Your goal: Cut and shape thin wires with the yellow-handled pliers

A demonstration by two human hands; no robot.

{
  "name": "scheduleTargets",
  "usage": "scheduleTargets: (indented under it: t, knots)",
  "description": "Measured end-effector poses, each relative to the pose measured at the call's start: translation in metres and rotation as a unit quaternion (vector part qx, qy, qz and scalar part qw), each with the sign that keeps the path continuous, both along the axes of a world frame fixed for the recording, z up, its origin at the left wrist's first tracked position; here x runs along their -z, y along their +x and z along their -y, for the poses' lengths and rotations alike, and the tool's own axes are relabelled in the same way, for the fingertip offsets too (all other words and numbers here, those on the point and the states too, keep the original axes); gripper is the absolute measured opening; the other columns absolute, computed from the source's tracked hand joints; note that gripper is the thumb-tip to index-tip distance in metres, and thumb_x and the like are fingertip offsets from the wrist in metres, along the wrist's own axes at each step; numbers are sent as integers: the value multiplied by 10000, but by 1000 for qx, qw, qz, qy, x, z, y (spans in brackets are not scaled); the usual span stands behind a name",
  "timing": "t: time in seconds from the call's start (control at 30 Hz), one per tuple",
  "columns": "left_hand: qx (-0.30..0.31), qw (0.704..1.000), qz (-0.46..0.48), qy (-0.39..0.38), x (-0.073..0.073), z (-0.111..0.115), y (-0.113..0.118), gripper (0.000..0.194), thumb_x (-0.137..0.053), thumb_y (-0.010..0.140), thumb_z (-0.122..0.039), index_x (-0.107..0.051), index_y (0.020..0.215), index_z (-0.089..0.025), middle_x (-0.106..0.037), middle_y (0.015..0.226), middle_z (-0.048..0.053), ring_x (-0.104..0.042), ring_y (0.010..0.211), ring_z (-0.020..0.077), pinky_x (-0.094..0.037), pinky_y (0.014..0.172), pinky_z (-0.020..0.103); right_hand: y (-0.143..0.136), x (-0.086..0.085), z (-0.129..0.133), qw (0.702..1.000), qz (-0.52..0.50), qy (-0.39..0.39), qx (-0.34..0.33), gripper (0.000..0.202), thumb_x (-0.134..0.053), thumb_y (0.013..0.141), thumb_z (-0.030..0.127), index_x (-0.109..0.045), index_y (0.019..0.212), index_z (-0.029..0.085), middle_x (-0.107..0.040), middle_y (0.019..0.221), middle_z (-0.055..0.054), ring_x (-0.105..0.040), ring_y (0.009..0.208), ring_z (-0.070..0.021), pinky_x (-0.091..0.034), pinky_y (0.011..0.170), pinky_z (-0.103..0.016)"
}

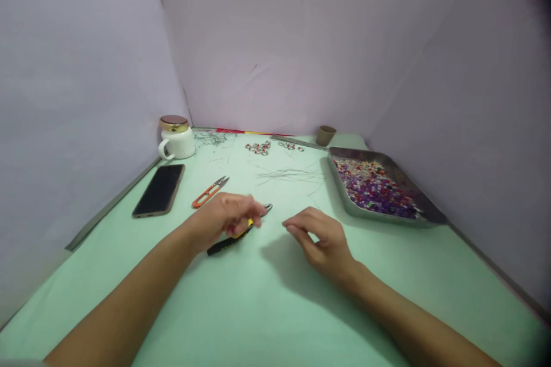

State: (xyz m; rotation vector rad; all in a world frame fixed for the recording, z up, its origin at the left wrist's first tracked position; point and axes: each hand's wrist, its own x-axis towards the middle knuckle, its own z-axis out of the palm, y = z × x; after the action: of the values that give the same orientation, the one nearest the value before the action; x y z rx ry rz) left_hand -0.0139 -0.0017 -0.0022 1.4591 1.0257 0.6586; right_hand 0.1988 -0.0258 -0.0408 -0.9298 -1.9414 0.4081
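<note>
The right hand (325,238) has the tips of its thumb and index finger pressed together above the green tabletop (258,315), the other fingers folded in behind; whether something thin is caught between those tips cannot be told. The left hand (230,211) is curled and slightly blurred, its fingers bent toward the right hand, and it is not clear whether they grip anything. The pliers (229,245), with black and yellow handles, lie aslant at this hand, partly hidden by its fingers, their metal nose pointing away and to the right; whether the hand touches them cannot be told. Just beyond the left hand lie orange-handled snips (202,199), blades pointing away, and farther left a phone (159,190) with a dark screen. Past the space between the hands, loose thin wires (290,174) lie across the table. To the right, a metal tray (387,218) holds many small beads (372,189), mostly purple, red and pale. Farther back are two clusters of beaded pieces, a larger left cluster (259,148) and a smaller right cluster (291,146). A white lidded mug (181,144) stands at the far left beside tangled wire bits (212,139), and a small brown cup (326,136) near the back wall (279,46).
</note>
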Motion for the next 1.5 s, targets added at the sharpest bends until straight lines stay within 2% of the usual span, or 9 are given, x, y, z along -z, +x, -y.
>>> scheduleTargets:
  t: [0.13,0.27,0.4,0.5,0.8,1.0,1.13,1.3,1.5]
  knots:
    - [-113,982,-125,82,3,-8,-5,343,-363,761,-395,-582,866,-153,-567,806,58,-407,528,109,-304,478,231,2,-2,-3,948,-207,-230,77,183,-557,743,334,-612,686,168,-533,569,-5,-438,431,-99,-369,398,-234]
    - [-44,959,-256,112,1,10,4,95,-577,570,-213,-576,656,-172,-518,648,25,-424,572,154,-261,502,249,3,-1,-9,887,-320,-325,77,201,-612,683,351,-620,691,150,-418,475,40,-333,394,-68,-288,334,-190]
    - [29,830,-498,248,-4,27,17,224,-466,570,-93,-523,773,-167,-488,863,90,-448,756,226,-297,574,294,3,5,-13,864,-350,-353,78,178,-608,681,322,-626,696,146,-356,454,62,-283,387,-51,-253,332,-170]
    - [53,802,-546,237,-5,25,16,232,-439,576,-74,-505,781,-161,-474,869,102,-450,777,236,-317,596,313,2,12,-15,856,-364,-358,80,154,-600,680,304,-628,691,153,-358,464,61,-294,408,-58,-263,346,-169]
    - [9,849,-498,174,18,9,15,170,-452,513,-110,-508,665,-160,-479,826,96,-454,680,213,-253,485,278,-4,17,-16,840,-373,-386,82,191,-620,651,323,-624,699,138,-401,471,56,-312,395,-59,-266,358,-186]
    - [19,937,-347,44,8,5,19,296,-383,554,-133,-535,798,-203,-460,613,-14,-436,517,119,-299,435,213,-5,14,-49,824,-398,-393,89,161,-631,614,269,-613,678,123,-406,452,64,-297,375,-40,-246,335,-162]
    - [-49,969,-233,-65,2,7,21,430,-401,466,-84,-525,867,-178,-457,653,-10,-425,542,119,-288,445,215,-10,20,-66,826,-407,-383,79,184,-649,620,307,-589,650,135,-394,436,72,-302,363,-42,-271,323,-161]
    - [-51,971,-235,-19,2,10,24,345,-378,500,-67,-499,803,-178,-506,733,7,-461,647,152,-308,514,235,-13,28,-60,857,-342,-378,68,213,-628,667,347,-589,640,139,-389,406,71,-341,341,-51,-294,319,-168]
    - [-22,973,-229,20,0,11,28,311,-351,517,-45,-479,764,-184,-516,824,4,-476,726,157,-348,592,241,-12,28,-53,855,-347,-381,50,203,-616,683,347,-597,676,145,-390,407,73,-343,339,-52,-300,322,-168]
